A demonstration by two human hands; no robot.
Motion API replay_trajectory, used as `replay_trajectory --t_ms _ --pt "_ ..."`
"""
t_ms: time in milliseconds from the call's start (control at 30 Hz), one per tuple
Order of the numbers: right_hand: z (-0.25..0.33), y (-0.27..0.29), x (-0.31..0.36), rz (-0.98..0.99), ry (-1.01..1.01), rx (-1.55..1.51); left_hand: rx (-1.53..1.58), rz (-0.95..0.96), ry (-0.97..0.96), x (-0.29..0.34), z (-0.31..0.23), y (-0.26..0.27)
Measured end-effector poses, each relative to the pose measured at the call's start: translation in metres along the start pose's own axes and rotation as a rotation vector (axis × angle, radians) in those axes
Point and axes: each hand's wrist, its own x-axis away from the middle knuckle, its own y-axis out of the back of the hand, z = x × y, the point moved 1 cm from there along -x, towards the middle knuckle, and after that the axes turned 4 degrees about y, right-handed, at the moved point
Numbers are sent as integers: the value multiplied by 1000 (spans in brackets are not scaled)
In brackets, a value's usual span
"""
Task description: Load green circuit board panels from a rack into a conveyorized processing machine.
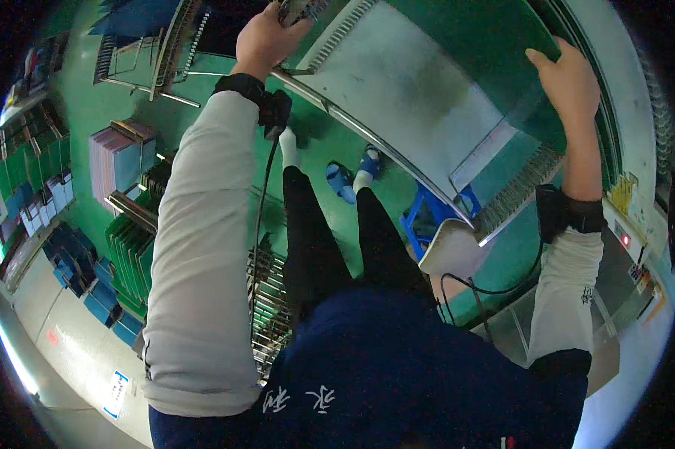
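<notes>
The right hand, nearer than the left hand, whose hold cannot be told, is pinching the right edge of a dark green board, which is extending leftward, its left edge slanting nearward right.

Cropped by the upper edge at the dark green panel; partly hidden behind the metal rack at the blue stool; too dark to identify beside the left hand.

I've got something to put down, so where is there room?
Green floor shows bare between the metal rail and blue slippers, and between the trouser legs. It's crowded on the left, with green boards and blue boards.
</notes>
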Motion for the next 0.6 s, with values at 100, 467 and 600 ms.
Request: replay_trajectory --t_ms 100,467,600 --pt "3 -1 -1 5 -5 3 -16 40 58 5 1 -3" --pt "2 1 -1 2 -38 23 -59 22 75 7 -3 -2" --pt "7 4 1 40 -57 30 -70 52 101 4 2 -6"
